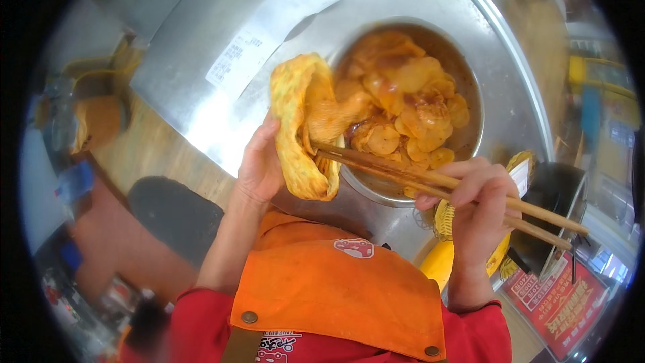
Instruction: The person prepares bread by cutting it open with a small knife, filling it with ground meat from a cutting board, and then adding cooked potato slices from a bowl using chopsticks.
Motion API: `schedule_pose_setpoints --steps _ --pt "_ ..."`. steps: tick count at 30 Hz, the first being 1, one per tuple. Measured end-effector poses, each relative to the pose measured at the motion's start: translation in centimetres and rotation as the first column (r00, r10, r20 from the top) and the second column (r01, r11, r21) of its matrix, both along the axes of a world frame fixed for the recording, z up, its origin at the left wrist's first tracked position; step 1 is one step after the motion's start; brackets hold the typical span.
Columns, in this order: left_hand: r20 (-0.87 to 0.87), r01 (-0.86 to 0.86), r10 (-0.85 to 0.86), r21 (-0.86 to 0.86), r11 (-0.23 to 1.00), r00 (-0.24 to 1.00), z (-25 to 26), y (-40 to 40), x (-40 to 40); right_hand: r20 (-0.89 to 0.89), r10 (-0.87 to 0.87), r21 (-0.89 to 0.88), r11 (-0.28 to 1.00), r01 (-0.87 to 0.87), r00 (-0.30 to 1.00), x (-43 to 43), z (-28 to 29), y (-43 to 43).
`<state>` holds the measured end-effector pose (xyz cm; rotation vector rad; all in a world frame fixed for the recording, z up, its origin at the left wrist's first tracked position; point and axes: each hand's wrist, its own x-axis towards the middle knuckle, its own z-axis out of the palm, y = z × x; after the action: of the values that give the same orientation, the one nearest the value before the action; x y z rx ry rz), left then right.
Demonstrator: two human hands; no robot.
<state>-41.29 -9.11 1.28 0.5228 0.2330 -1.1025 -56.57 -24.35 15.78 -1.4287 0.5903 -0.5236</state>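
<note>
My left hand [260, 164] holds a folded golden-yellow flatbread [289, 111] upright beside the bowl, its opening facing right. Inside the fold sits a wrinkled orange-brown sheet of food [325, 118], possibly tofu skin, whose end sticks out over the bowl. A pair of long wooden chopsticks [385, 165] is gripped in my right hand [481, 201], with the tips in the bread's opening against the filling. The round metal bowl [482, 121] holds brown sauce, thin round slices [383, 139] that look like potato, and more broad sauced pieces [388, 48].
The bowl stands on a stainless steel counter [196, 25] with a raised rim on the right. Printed paper slips [272, 30] lie left of the bowl. A yellow object [438, 262], a dark container [549, 201] and a red printed sign [559, 302] are near my right arm.
</note>
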Motion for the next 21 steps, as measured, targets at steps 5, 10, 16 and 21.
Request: schedule_pose_setpoints --steps 5,10,16,21 --pt "0.068 0.01 -0.01 0.001 1.0 0.998 0.8 -0.3 -0.1 -0.238 0.269 -0.155 0.938 -0.31 0.933 1.8 0.2 -0.3" --pt "-0.046 0.003 -0.003 -0.004 1.0 0.999 0.0 0.2 -0.3 -0.346 0.297 -0.094 0.933 -0.348 0.89 4.1 2.0 -0.2" --pt "-0.101 0.004 -0.007 -0.036 0.999 0.995 -0.3 0.1 -0.3 -0.08 0.262 -0.209 0.939 -0.274 0.962 2.0 3.2 -1.5" --pt "-0.11 -0.019 0.013 -0.052 0.998 0.994 -0.4 0.1 -0.4 -0.006 0.068 -0.209 0.976 -0.068 0.998 1.5 1.5 -1.8"
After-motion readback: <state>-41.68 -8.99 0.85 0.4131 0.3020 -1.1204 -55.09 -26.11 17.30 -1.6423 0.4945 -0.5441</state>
